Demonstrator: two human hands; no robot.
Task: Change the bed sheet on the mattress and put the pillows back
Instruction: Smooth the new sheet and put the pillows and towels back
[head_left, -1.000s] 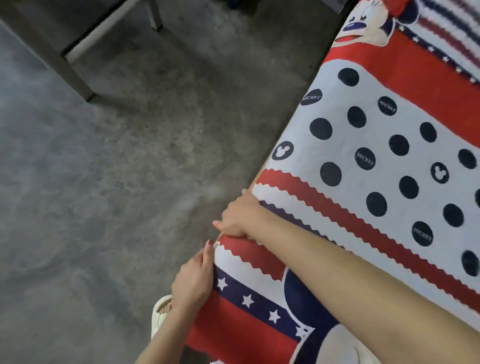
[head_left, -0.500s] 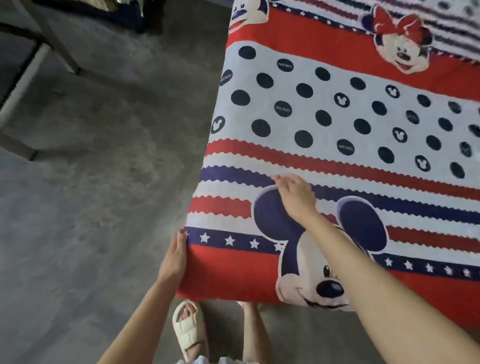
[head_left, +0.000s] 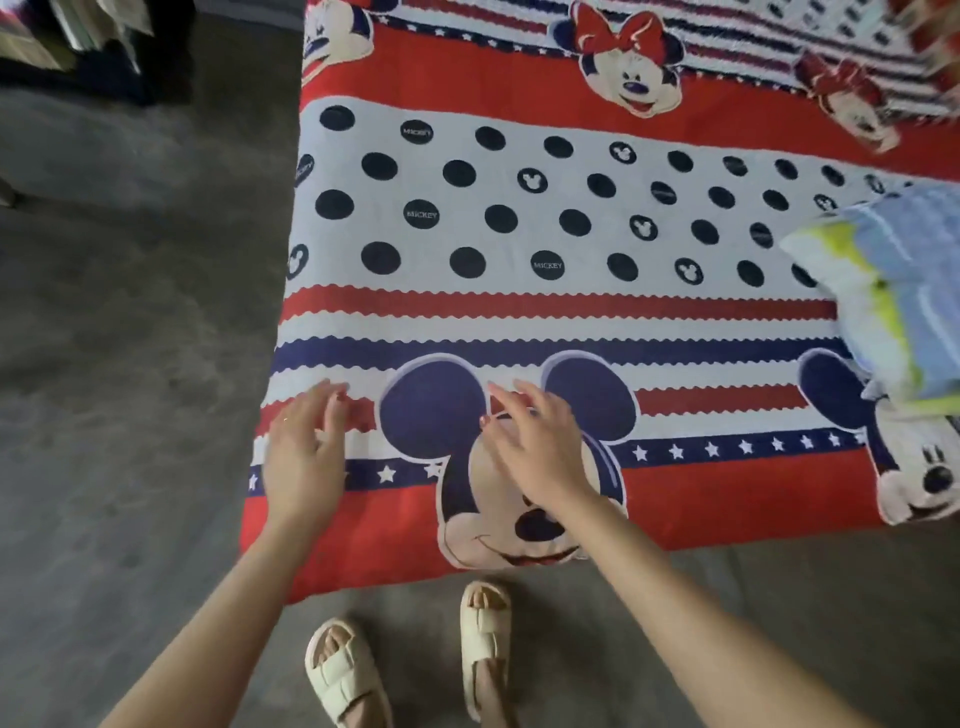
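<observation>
Head view: bed sheet (head_left: 597, 291) covers mattress, near edge at 6 o'clock, left edge bordering bare floor (head_left: 130, 364). Stripes run left-right. Left hand (head_left: 304, 457), right hand (head_left: 540, 447) fingers spread, relaxed, over sheet. Pillow (head_left: 893, 291) at 3 o'clock.

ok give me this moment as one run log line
left hand open over bed sheet corner | right hand open over sheet | pillow on sheet at right | sheet spread flat

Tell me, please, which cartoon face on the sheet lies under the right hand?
The big-eared face at the sheet's near edge; the right hand covers its forehead.
</observation>
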